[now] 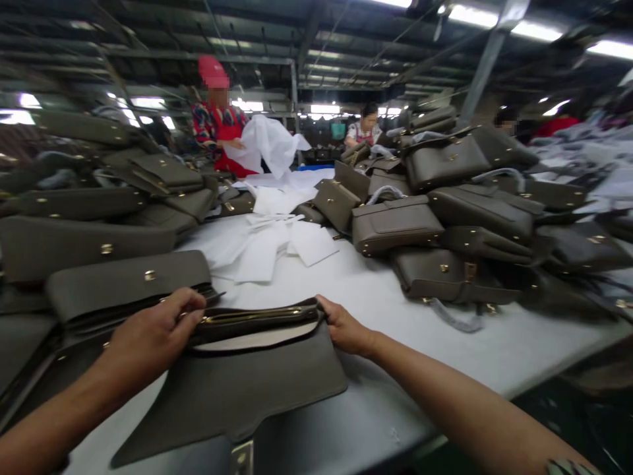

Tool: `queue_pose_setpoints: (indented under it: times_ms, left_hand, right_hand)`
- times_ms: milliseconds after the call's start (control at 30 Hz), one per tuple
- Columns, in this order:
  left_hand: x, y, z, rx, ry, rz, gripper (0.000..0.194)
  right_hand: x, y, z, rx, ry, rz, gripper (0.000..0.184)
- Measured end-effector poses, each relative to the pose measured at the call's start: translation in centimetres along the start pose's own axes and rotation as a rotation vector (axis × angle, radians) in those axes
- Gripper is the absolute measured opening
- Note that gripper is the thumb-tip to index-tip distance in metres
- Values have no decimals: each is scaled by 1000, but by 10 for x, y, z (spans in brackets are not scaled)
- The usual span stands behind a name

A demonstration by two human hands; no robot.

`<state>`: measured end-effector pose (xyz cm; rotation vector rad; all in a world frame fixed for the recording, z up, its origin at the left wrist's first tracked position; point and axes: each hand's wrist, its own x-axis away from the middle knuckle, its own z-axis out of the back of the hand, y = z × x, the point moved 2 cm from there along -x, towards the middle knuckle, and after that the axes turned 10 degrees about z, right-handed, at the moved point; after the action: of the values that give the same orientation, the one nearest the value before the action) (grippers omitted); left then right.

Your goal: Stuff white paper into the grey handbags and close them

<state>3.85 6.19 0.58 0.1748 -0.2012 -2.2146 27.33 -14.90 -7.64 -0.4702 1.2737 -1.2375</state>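
Note:
A grey-brown leather handbag lies in front of me on the white table, its flap folded toward me and its brass-zipped top edge facing away. My left hand grips the bag's top left corner by the zipper. At the top right corner, my right hand holds the other end. The bag's mouth is slightly parted between both hands.
Piles of the same grey bags fill the left side and the right side. White fabric pouches lie mid-table. A person in red handles a white cloth at the far end; other people work further back.

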Motion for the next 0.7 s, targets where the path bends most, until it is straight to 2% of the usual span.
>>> queue_pose_setpoints:
  times_ms: [133, 267, 467, 700]
  left_hand:
    - [-3, 18, 5, -12, 84, 11, 25]
    - [-16, 19, 6, 5, 99, -36, 20]
    - [-18, 23, 13, -15, 84, -58, 21]
    - [-3, 28, 22, -81, 84, -98, 17]
  right_hand:
    - [-12, 3, 1, -142, -11, 2, 35]
    - [-22, 8, -1, -258, -29, -64, 45]
    - [-20, 8, 0, -205, -34, -40, 41]
    - [-13, 3, -3, -122, -17, -52, 43]
